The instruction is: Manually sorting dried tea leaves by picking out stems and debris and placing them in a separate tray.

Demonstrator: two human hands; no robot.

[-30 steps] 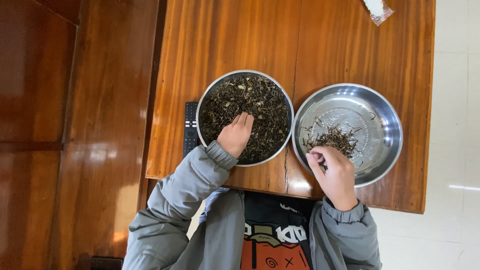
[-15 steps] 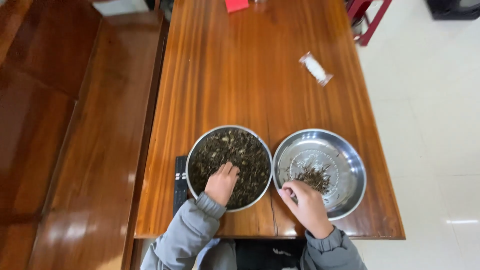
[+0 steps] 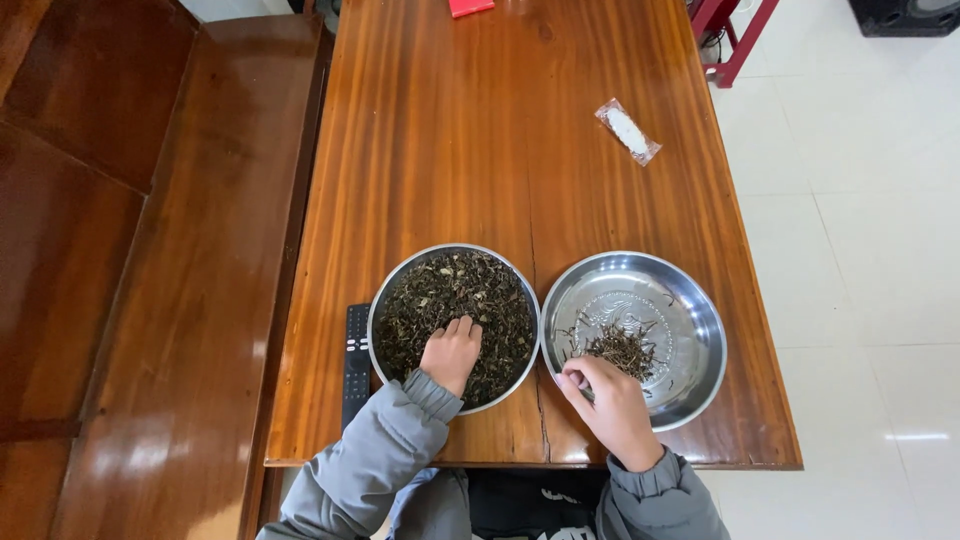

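Two round steel bowls stand side by side near the front edge of a wooden table (image 3: 450, 140). The left bowl (image 3: 383, 290) is full of dark dried leaves (image 3: 450, 290). My left hand (image 3: 450, 353) rests on those leaves, fingers curled down into them. The right bowl (image 3: 690, 300) holds only a small heap of thin dried stems (image 3: 622, 347). My right hand (image 3: 610, 405) hovers over its near rim, fingertips pinched together by the stems; whether they hold a stem is too small to tell.
A black remote control (image 3: 356, 362) lies left of the leaf bowl. A small clear packet with white contents (image 3: 628, 131) lies farther back on the right. A red flat thing (image 3: 470, 7) sits at the far edge. A wooden bench (image 3: 150, 300) runs along the left; white floor tiles lie to the right.
The view pulled back a second ago, showing more table, then steadied. My left hand stays in the leaves; my right hand stays at the right bowl's near rim.
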